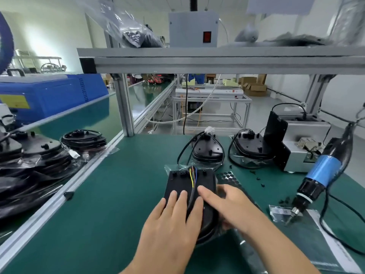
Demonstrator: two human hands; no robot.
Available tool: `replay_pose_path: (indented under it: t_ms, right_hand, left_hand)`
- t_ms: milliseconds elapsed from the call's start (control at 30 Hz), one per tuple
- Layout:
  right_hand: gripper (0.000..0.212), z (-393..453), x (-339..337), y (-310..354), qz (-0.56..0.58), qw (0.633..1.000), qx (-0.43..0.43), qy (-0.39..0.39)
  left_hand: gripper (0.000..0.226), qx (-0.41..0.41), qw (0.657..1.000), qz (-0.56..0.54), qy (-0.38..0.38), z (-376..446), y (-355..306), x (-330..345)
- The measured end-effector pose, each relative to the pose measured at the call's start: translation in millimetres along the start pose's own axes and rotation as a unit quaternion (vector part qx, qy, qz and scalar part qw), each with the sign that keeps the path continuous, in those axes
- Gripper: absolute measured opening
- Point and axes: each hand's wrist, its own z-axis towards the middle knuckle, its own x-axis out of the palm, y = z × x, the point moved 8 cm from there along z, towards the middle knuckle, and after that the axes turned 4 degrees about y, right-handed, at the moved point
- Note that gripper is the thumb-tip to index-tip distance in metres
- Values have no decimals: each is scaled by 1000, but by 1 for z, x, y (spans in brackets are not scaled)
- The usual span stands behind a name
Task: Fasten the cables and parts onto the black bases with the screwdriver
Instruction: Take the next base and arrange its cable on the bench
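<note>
- Base (181,184), black and flat, lies on the green table (110,194) just in front of the person, its cable (192,196) running down the middle and four thin coloured wires (193,175) fanning out at the far end.
- Left hand (173,214) rests flat on the base's near left, fingers straight, pressing rather than gripping.
- Right hand (227,202) reaches in from the right, fingers extended onto the cable and the base's right edge; its grip looks loose, closed on nothing that can be seen.
- Base appears to be stiff moulded plastic, probably light and smooth enough to slide on the mat, so a flat palm or a hold on the side edges should steady it; the wires look soft and thin and would suit a gentle pinch at most.
- Screwdriver (320,175), blue-bodied and hung from above, dangles at right with its tip just over a clear bag (280,212), well apart from both hands.
- Two more bases (209,151) with coiled cables sit beyond, near the far edge; loose black parts (258,177) are scattered between them and the screwdriver.
- Open mat lies to the left of the base up to the aluminium rail (59,192); the right side is crowded by the bag, the screwdriver cord and a grey machine (300,147).
</note>
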Motion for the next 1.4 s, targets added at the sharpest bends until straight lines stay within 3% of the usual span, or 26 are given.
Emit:
replay_pose_path:
  t_ms: [133,200,267,333,400,500,600,767,800,900,967,1167,1267,1333,1400]
  right_hand:
    - [24,-24,-10,-17,1,1000,15,-27]
    - [24,-33,-13,-24,0,1000,14,-24]
    - [23,-38,-12,-27,-1,1000,12,-11]
    - [22,-41,-9,-29,11,1000,7,2]
    - [25,-43,-9,-29,0,1000,5,-1]
    - [26,-43,-9,-31,4,1000,6,-5]
    - [23,-43,-11,-33,11,1000,8,-3]
    - [28,-41,-14,-35,-11,1000,14,5]
    - [30,-41,-16,-34,-25,1000,16,1]
    - [30,-40,-23,-29,-96,995,7,-4]
    - [28,-38,-24,-27,-97,995,11,9]
    - [25,-43,-18,-27,-47,995,34,83]
    - [27,-45,-19,-29,-68,995,33,63]
    - [30,-46,-22,-31,-112,992,39,34]
    - [36,-46,-32,-24,-259,965,33,6]
  left_hand:
    - [73,56,983,-132,111,-9,-3,-3]
    - [72,15,957,-262,127,3,22,-3]
    - [51,-80,914,-396,43,26,62,-1]
    - [32,-194,872,-448,-29,54,103,15]
    - [27,-260,874,-411,-22,86,125,38]
    - [32,-274,910,-305,67,124,129,76]
    - [34,-282,922,-232,131,143,126,103]
    - [13,-287,910,-278,108,147,141,108]
    - [14,-295,894,-325,87,145,146,103]
    - [9,-324,795,-511,50,136,158,83]
    - [6,-306,754,-579,41,132,164,63]
    - [16,-243,701,-670,11,115,174,12]
    - [18,-239,673,-700,-4,112,173,7]
    - [16,-230,664,-711,1,112,166,6]
    - [15,-222,668,-710,14,111,157,7]
